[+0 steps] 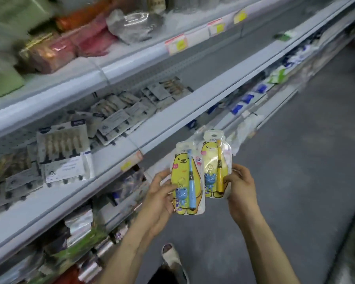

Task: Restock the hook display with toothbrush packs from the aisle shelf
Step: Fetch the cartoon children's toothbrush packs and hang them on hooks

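I hold two children's toothbrush packs side by side over the aisle floor. The blue toothbrush pack [186, 181], with a yellow bear and a blue keychain figure, is gripped by my left hand [161, 196] along its left edge. My right hand [241, 192] grips the yellow toothbrush pack [215, 165] at its right edge. The yellow pack sits slightly higher and partly behind the blue one. No hook display is in view.
Long grey shelves [172, 117] run along the left, holding grey multi-brush packs [64, 148], pink and orange packets above, and mixed goods below. The grey floor [295, 181] stretches ahead. A sandalled foot [172, 257] shows below my arms. Another shelf edge lines the right.
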`<action>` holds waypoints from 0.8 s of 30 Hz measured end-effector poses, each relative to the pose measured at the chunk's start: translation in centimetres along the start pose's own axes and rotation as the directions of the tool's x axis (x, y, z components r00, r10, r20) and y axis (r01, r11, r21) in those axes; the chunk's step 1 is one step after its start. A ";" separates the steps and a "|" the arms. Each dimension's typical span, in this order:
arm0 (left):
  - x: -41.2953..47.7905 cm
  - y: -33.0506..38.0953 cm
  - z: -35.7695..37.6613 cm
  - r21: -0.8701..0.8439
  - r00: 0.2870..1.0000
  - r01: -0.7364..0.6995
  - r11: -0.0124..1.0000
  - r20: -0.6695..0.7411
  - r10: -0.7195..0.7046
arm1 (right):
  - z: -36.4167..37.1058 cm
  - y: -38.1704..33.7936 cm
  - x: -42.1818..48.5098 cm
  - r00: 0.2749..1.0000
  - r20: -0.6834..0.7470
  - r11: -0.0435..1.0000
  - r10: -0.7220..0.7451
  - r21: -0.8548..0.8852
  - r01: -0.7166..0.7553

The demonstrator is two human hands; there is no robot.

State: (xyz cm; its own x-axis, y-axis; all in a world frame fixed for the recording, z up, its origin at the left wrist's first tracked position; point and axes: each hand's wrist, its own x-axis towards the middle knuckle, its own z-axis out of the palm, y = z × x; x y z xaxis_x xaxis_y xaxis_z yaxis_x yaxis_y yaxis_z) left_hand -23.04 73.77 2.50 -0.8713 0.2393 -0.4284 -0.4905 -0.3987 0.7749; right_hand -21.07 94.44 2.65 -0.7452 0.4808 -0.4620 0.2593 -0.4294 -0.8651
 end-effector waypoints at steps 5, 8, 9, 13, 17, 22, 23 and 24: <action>11.7 -0.6 9.5 0.207 0.996 -0.011 0.978 0.089 -0.007 | -4.3 -5.2 9.4 0.990 -0.138 0.996 -0.039 0.069 0.048; 19.7 -0.2 16.3 0.265 0.987 -0.009 0.964 0.160 -0.035 | -6.7 -9.2 15.0 0.968 -0.242 0.991 -0.072 0.090 0.096; 22.1 -0.1 18.8 0.288 0.982 -0.003 0.958 0.182 -0.052 | -7.6 -10.8 16.6 0.953 -0.292 0.990 -0.082 0.088 0.112; 30.0 0.3 28.6 0.384 0.945 -0.067 0.921 0.319 -0.065 | -12.1 -17.3 22.3 0.896 -0.427 0.976 -0.121 0.115 0.187; 36.4 -0.3 38.9 0.433 0.909 -0.066 0.899 0.398 -0.125 | -16.8 -22.7 26.5 0.820 -0.553 0.952 -0.147 0.147 0.269; 43.2 -3.2 52.8 0.438 0.832 -0.094 0.894 0.528 -0.171 | -24.3 -28.6 33.8 0.724 -0.669 0.914 -0.168 0.169 0.368; 44.5 -4.0 55.7 0.442 0.820 -0.103 0.891 0.545 -0.175 | -26.0 -29.9 35.5 0.709 -0.682 0.910 -0.178 0.159 0.382; 45.9 -4.8 58.6 0.443 0.809 -0.112 0.890 0.560 -0.177 | -27.7 -31.4 37.1 0.697 -0.691 0.905 -0.189 0.153 0.397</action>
State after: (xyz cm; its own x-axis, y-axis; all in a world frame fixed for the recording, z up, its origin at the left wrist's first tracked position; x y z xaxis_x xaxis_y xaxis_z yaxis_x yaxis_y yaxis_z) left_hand -59.81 138.51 6.35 -0.6102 0.7601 -0.2236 -0.3322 0.0107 0.9431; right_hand -39.85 146.89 7.28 -0.1442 0.9450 -0.2935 -0.1554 -0.3146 -0.9364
